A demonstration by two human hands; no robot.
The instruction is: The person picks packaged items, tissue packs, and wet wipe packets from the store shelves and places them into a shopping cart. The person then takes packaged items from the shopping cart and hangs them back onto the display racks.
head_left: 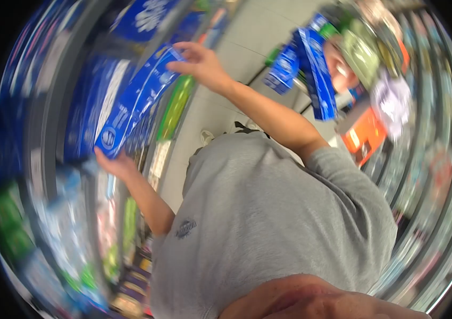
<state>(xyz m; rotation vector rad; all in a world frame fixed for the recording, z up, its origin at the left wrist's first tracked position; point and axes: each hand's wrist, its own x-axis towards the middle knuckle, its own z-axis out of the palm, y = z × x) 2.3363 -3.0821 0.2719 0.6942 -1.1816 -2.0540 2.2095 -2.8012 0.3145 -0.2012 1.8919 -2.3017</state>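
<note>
A long blue package point(138, 101) with white lettering is held at a slant in front of the shelves on the left. My right hand point(199, 65) grips its upper end between thumb and fingers. At its lower end, my left hand point(115, 164) holds the corner, with some fingers hidden. Behind the package, more blue packs point(85, 106) stand on the shelf, blurred by motion.
Shelves point(53, 106) with goods curve along the left, and more shelving point(438, 175) runs down the right. Piled at the upper right are blue packages point(316, 74), a green pack point(361, 50), a pale purple bag point(392, 101) and an orange box point(364, 135). Floor tiles point(247, 37) show between.
</note>
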